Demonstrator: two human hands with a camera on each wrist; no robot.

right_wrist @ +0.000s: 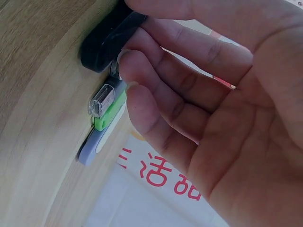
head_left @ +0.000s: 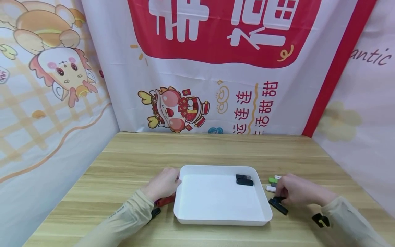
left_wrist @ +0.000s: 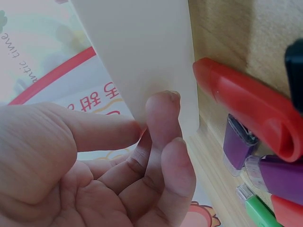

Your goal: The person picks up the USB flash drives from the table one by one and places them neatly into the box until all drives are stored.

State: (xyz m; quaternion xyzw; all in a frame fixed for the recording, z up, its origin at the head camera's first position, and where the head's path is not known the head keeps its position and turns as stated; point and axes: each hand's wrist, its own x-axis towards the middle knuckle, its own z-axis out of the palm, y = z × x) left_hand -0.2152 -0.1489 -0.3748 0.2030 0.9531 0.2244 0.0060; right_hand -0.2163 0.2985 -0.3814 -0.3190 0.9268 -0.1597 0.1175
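My left hand (head_left: 163,183) (left_wrist: 104,182) pinches the left wall of a white tray (head_left: 223,222) (left_wrist: 137,42) between thumb and fingers. Inside the tray, two dark USB sticks (head_left: 244,182) lie side by side near the upper right corner. Right of the tray, my right hand (head_left: 299,190) (right_wrist: 236,109) has its thumb and index finger on a black stick (head_left: 279,198), partly hidden by the fingers. Another black stick (head_left: 278,207) lies beside it on the table. In the right wrist view, a black stick (right_wrist: 106,45) is at the fingertips, the other fingers loosely bent.
Green (head_left: 273,180) and white sticks (head_left: 270,188) lie just beyond my right hand. A black and yellow item (head_left: 321,220) is near my right sleeve. Left of the tray are a red stick (left_wrist: 246,101), purple sticks (left_wrist: 281,177) and a green one (left_wrist: 259,208). Printed cloths surround the wooden table (head_left: 203,147).
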